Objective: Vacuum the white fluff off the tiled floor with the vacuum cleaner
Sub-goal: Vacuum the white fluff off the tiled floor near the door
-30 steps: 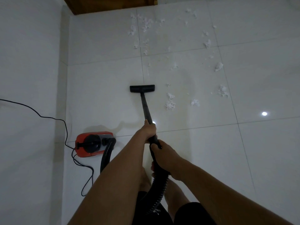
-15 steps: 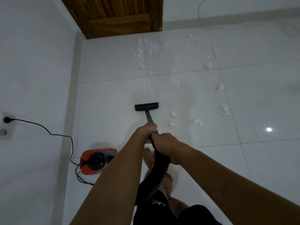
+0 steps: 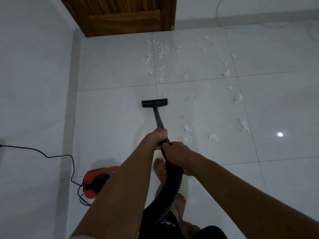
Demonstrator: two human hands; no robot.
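While the left hand [image 3: 159, 136] and right hand [image 3: 177, 152] clench the rigid black wand [image 3: 158, 119] and ribbed hose [image 3: 172, 192], its flat rectangular nozzle [image 3: 154, 102] rests on glossy white tiles [image 3: 110, 118]. Wispy white fluff [image 3: 187, 137] lies scattered right and ahead, toward a slatted wooden door [image 3: 124, 14].

Vacuum body [image 3: 96, 181]: right half hidden behind left forearm | power cord [image 3: 57, 155]: plug end cut off, far left | wooden door [image 3: 124, 14]: top cropped | dark floor specks: perhaps dirt, too small.

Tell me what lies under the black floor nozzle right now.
The black floor nozzle rests flat on bare white tile. The nearest white fluff lies off to its right and further ahead, not beneath it. Anything trapped directly under the head is hidden.
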